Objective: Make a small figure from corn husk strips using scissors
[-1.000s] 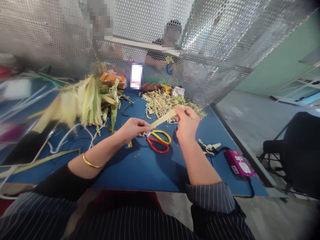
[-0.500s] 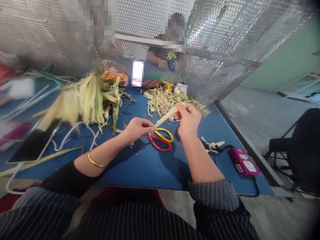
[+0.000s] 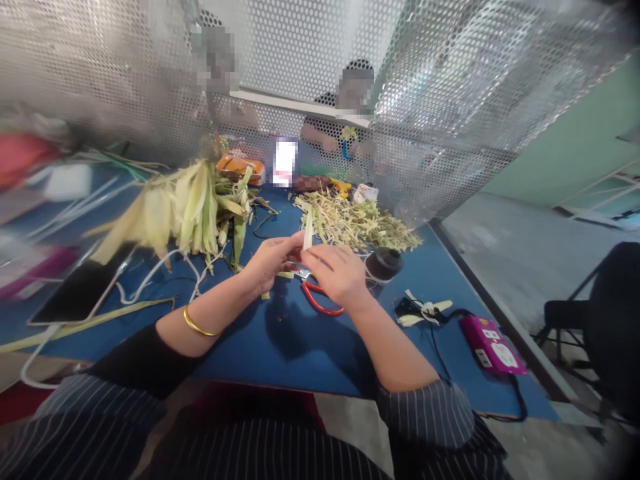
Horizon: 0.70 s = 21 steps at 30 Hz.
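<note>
A pale strip of corn husk [image 3: 308,230] stands upright between my two hands, above the middle of the table. My left hand [image 3: 274,261] pinches it from the left, fingertips closed. Pressed up against it, my right hand [image 3: 339,272] grips the same strip from the right; its lower end is hidden by the fingers. Beneath my right hand lie scissors with a red handle [image 3: 320,301], partly covered. A dark spool of thread [image 3: 384,265] stands just right of my right hand.
A bundle of corn husks [image 3: 195,210] lies at left, beside a tablet [image 3: 75,293] and white cable. Husk scraps [image 3: 355,220] are heaped behind my hands. A phone [image 3: 284,163] stands at the back, a purple box [image 3: 493,343] at right. People sit behind the perforated screen [image 3: 280,40].
My right hand has come left and down to meet my left hand. The husk strip, stretched slantwise between them before, now points up. The dark spool has come into sight.
</note>
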{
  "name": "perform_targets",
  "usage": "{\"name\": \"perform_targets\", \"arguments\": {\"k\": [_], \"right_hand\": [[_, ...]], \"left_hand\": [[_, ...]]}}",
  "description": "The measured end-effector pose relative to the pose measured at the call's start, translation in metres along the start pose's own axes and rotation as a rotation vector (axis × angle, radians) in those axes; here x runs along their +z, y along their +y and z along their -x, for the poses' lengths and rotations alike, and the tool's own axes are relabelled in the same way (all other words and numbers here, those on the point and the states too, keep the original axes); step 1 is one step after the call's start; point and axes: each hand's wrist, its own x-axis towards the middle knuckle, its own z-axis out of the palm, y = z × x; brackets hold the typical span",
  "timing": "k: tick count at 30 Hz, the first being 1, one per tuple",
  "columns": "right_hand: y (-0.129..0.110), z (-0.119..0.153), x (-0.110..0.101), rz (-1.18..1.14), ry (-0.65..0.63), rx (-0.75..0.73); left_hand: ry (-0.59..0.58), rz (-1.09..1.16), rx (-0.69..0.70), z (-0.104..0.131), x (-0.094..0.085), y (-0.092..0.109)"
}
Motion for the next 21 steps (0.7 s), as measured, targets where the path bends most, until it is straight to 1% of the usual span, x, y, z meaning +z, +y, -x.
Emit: {"name": "perform_targets", "arguments": {"k": [2, 3, 4, 5, 7, 8, 10, 11, 12, 13, 14, 16, 19, 21], "right_hand": [[-0.003, 0.000, 0.008, 0.064, -0.098, -0.147], [-0.005, -0.001, 0.010, 0.070, -0.115, -0.189], [-0.006, -0.003, 0.010, 0.064, -0.114, -0.194], [-0.008, -0.004, 0.009, 0.054, -0.105, -0.154], [-0.010, -0.006, 0.002, 0.050, -0.123, 0.034], [-0.011, -0.005, -0.002, 0.064, -0.186, 0.154], [-0.011, -0.001, -0.008, 0.113, -0.409, 0.343], [-0.012, 0.003, -0.009, 0.144, -0.530, 0.391], [-0.012, 0.007, -0.010, 0.176, -0.617, 0.413], [-0.012, 0.011, -0.009, 0.210, -0.660, 0.426], [-0.013, 0.015, -0.007, 0.238, -0.671, 0.434], [-0.014, 0.020, -0.003, 0.262, -0.650, 0.435], [-0.013, 0.020, 0.002, 0.224, -0.643, 0.383], [-0.009, 0.018, 0.003, 0.193, -0.654, 0.377]], "left_hand": [[0.037, 0.014, 0.009, -0.002, -0.002, -0.003], [0.054, 0.010, 0.025, -0.004, -0.004, -0.005], [0.075, 0.007, 0.043, -0.005, -0.005, -0.006], [0.094, 0.004, 0.056, -0.007, -0.006, -0.006], [0.135, -0.006, 0.068, -0.009, -0.008, -0.005], [0.163, -0.013, 0.070, -0.010, -0.008, -0.004], [0.209, -0.034, 0.078, -0.012, -0.010, -0.003], [0.221, -0.046, 0.085, -0.014, -0.010, -0.003], [0.228, -0.056, 0.094, -0.015, -0.011, -0.003], [0.229, -0.067, 0.102, -0.016, -0.011, -0.003], [0.227, -0.075, 0.110, -0.017, -0.012, -0.004], [0.218, -0.075, 0.121, -0.018, -0.012, -0.005], [0.202, -0.047, 0.128, -0.018, -0.013, -0.006], [0.201, -0.036, 0.130, -0.017, -0.013, -0.005]]}}
